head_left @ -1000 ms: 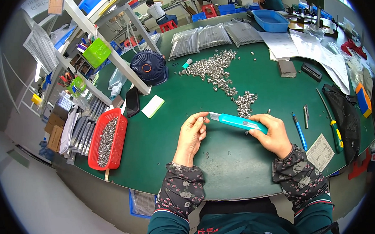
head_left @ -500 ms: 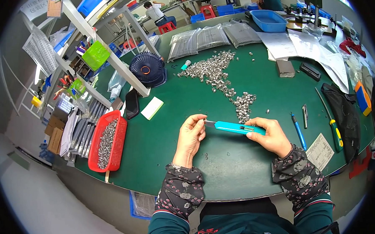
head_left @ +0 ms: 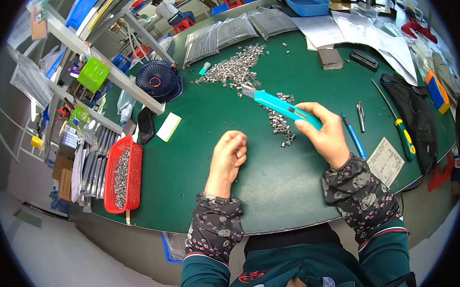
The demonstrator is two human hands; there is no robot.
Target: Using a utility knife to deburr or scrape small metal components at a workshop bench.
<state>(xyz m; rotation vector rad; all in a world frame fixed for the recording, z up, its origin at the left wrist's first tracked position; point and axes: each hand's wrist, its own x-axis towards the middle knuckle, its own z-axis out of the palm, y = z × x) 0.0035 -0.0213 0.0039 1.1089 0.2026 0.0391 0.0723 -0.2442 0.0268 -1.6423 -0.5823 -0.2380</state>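
From here I can't tell whether the curled left hand (head_left: 227,159) holds anything; my right hand (head_left: 326,133) grips a teal knife (head_left: 281,107), long axis diagonal, blade (head_left: 248,91) pointing away leftward.

The cutter (head_left: 285,108) is turquoise and the small metal pieces (head_left: 279,124) are silver. The surface (head_left: 189,160) is dark green. The oversleeves (head_left: 363,193) are black, patterned with pink and pale grey flowers. The basket (head_left: 134,181) is red, the tub (head_left: 306,9) blue, the fan (head_left: 156,81) navy with an orange ring, the pen (head_left: 354,137) blue, the screwdriver handle (head_left: 405,140) yellow and green.
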